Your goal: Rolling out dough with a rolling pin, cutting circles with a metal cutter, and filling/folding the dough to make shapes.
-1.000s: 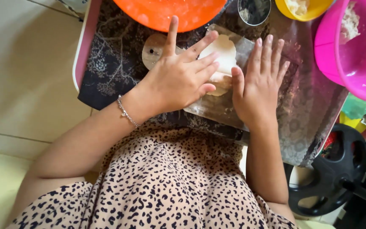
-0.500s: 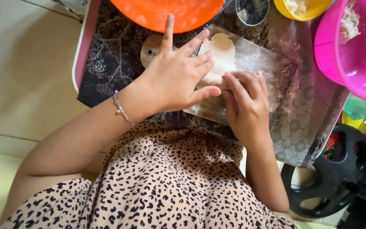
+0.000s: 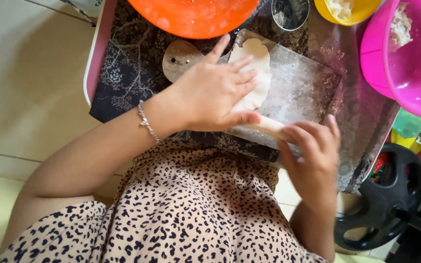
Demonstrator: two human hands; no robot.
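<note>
Hands meet mid-frame: left hand, fingers spread flat, presses the pale wooden rolling pin beside the flattened white dough round. Right hand curls its fingers over the pin at the floured wooden board's lower edge (bare board lies upper right).

Bright, even daylight, soft shadows, slight motion blur on the right hand, mild edge distortion.

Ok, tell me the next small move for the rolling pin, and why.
Probably push the rolling pin forward over the dough. It lies at the near edge of the floured board under the left hand and right hand, and the flat dough lies just beyond it.
</note>
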